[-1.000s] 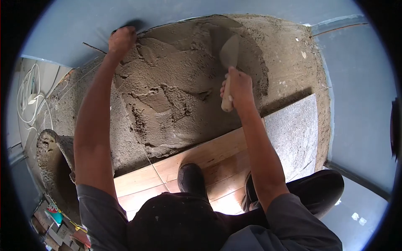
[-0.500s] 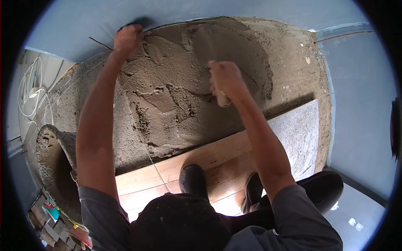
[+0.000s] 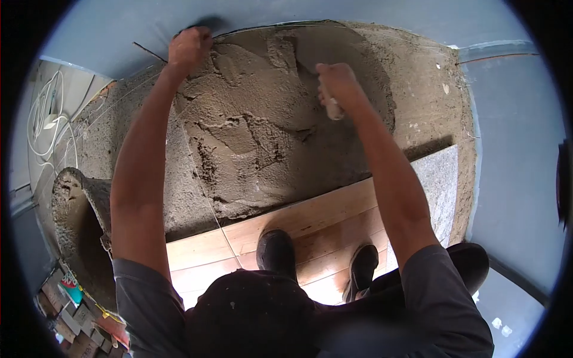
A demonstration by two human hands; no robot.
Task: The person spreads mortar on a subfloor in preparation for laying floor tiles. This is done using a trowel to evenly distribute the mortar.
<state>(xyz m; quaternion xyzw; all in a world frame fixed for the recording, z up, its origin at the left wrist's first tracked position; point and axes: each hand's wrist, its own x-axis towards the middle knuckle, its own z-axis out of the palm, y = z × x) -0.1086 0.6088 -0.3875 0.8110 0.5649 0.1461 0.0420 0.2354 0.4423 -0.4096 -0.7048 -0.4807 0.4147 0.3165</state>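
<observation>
My right hand (image 3: 339, 85) is wrapped round the pale handle of a trowel (image 3: 335, 112). The trowel's blade, smeared by motion, lies on wet mortar (image 3: 233, 146) near the far wall. That part of the mortar looks smooth, while the middle and near left are rough and ridged. Up at the left, my left hand (image 3: 191, 48) is closed against the grey-blue wall (image 3: 268, 12), just over the mortar's far edge. Its fingertips are hidden, so I cannot make out whether anything is in it.
A mortar-crusted bucket (image 3: 71, 203) lies tipped at the left. Wood-look tiles (image 3: 322, 218) are under my feet, with a speckled grey tile (image 3: 439, 179) to the right. A thin string (image 3: 206, 197) crosses the floor. A white cable (image 3: 40, 134) hangs coiled at far left.
My right hand has moved away from me and slightly right with the trowel, across the mortar. My left hand stays against the wall; the view has shifted a little.
</observation>
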